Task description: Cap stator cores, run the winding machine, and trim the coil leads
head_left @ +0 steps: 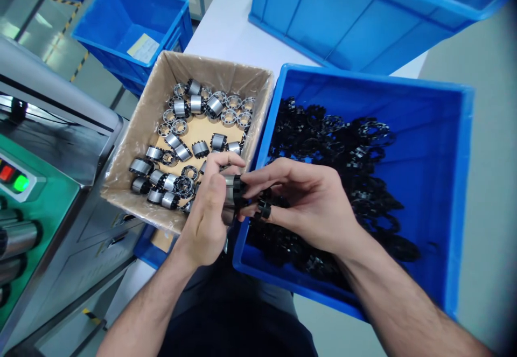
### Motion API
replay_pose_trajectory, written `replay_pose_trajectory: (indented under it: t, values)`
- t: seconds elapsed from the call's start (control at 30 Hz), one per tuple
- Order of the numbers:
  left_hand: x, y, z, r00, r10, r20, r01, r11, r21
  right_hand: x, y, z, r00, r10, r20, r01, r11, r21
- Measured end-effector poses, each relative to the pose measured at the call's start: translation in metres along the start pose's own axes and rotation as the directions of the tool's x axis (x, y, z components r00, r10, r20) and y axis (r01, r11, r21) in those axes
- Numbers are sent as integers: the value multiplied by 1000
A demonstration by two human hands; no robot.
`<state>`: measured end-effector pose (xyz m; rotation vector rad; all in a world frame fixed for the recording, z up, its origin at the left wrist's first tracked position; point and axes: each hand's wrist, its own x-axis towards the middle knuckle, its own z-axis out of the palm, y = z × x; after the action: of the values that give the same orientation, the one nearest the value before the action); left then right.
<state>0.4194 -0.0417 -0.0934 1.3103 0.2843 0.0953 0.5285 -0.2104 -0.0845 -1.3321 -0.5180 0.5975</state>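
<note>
My left hand (210,206) is closed round a silver metal cylinder (229,193), held over the gap between the two boxes. My right hand (311,201) pinches a black plastic ring (239,187) against the cylinder's end. A second black ring (263,209) sits on one of its lower fingers. A cardboard box (133,136) lined with plastic film holds several silver cylinders with black rings (194,125). The blue bin (456,201) under my right hand holds a heap of loose black rings (355,158).
A grey and green machine (36,184) with a red and a green lit button (14,179) stands at the left. An empty blue crate (133,28) sits on the floor behind the cardboard box. Another blue crate (363,7) stands tilted on the white table (226,28).
</note>
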Motion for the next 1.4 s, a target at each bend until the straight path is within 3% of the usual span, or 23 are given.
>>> replay_pose_trajectory:
  t: [0.1,0.23,0.47,0.67,0.73,0.83,0.93,1.0,1.1,1.23,1.4]
  values:
    - [0,-3,-2,997,76,33,-76,997,11,1,1,4,1000,8,-9,-7,997,71]
    - [1,-4,-2,993,73,92,-69,996,-49,1,0,7,998,52,-34,-46,986,158]
    - [0,0,-2,993,110,47,-112,993,41,1,-2,8,999,-37,-27,39,997,65]
    - [-1,1,-3,993,68,94,-73,996,52,1,-3,0,998,50,27,-54,985,167]
    - [4,3,-3,993,109,41,-111,993,38,1,-6,-5,1000,3,-8,-2,989,149]
    - [13,7,-4,969,185,-165,-200,977,-81,0,-10,-9,997,-36,-69,50,978,201]
    - [18,7,-6,957,92,-276,-137,979,-150,-1,-11,-6,997,-46,-56,58,969,240]
    - [18,4,-8,965,52,-257,-84,989,-118,0,-10,-2,999,-40,-30,45,974,223]
    - [16,0,-8,975,93,-200,-104,994,-44,0,-9,4,1000,-13,-22,18,975,220]
    - [16,1,-7,981,77,-177,-95,991,-92,2,-6,4,994,-10,-111,28,985,169]
    - [11,-3,-8,998,49,27,-47,997,-65,3,1,7,973,-94,-209,86,995,-48]
